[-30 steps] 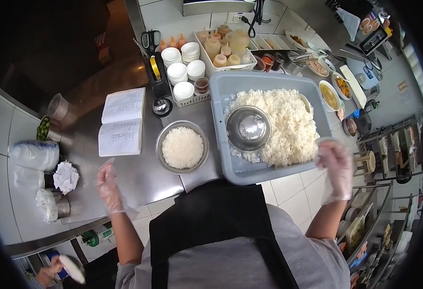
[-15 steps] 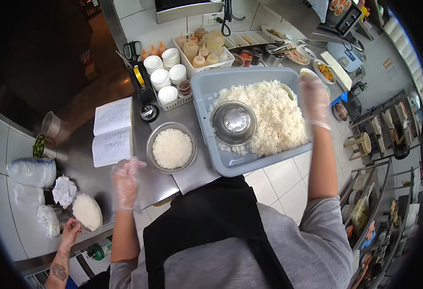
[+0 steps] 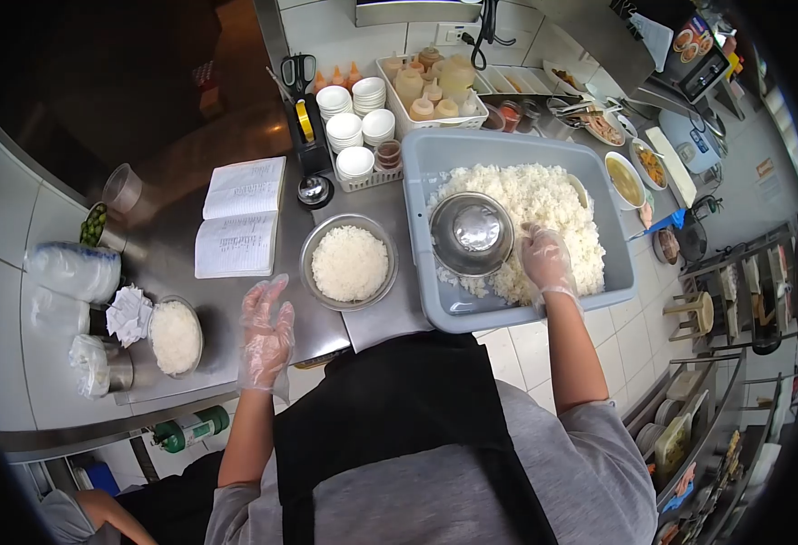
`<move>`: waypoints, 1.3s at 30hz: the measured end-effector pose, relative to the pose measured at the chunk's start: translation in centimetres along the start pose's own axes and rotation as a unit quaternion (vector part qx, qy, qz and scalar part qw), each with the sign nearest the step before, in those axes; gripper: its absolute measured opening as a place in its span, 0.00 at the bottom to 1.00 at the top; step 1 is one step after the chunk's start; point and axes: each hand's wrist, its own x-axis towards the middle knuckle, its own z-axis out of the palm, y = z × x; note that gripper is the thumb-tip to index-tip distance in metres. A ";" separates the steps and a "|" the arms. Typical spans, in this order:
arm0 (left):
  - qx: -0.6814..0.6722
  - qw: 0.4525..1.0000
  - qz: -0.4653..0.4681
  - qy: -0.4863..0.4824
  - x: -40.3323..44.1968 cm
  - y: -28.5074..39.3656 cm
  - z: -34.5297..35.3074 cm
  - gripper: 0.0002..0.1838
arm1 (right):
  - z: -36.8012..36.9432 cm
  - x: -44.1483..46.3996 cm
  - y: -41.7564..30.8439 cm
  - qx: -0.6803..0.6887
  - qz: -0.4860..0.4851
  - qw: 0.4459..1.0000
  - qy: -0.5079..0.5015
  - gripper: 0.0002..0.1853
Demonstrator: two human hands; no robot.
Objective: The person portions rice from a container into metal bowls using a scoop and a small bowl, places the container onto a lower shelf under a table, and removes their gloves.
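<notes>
Head view: a counter seen from above, entries running from near to far.
Lower center: the wearer's black apron.
Lower left corner: a co-worker's forearm.
Left hand: clear-gloved, open, fingers spread, above the counter's near edge.
Right hand: clear-gloved, fingers partly curled at the loose rice; whether they grip any cannot be told.
Left side: a second rice bowl beside crumpled white paper.
Center: a round metal bowl holding mounded rice, between the left hand and the tub.
Right of center: a gray-blue tub containing the loose rice; a shiny steel bowl lies in its left part, just beside the right hand.
Left of center: an open notebook, with a call bell near its upper right.
Upper center: stacked white cups; behind them, squeeze bottles in a white basket.
</notes>
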 end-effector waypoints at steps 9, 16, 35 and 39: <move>-0.086 0.989 -0.118 0.013 0.8 -4.5 6.0 0.25 | 0.0 -0.1 0.2 -0.045 -0.073 0.993 0.077 0.12; -0.067 0.993 -0.096 0.007 4.5 -3.6 5.7 0.21 | 0.5 -7.2 -9.4 0.452 -0.131 0.877 -0.093 0.06; -0.016 0.998 -0.018 0.055 7.2 -2.4 6.8 0.26 | 2.9 5.3 1.8 -0.060 0.041 0.991 -0.115 0.19; -0.001 0.996 0.007 0.089 7.0 -3.0 6.7 0.26 | 1.9 4.4 1.8 0.110 0.033 0.989 -0.098 0.17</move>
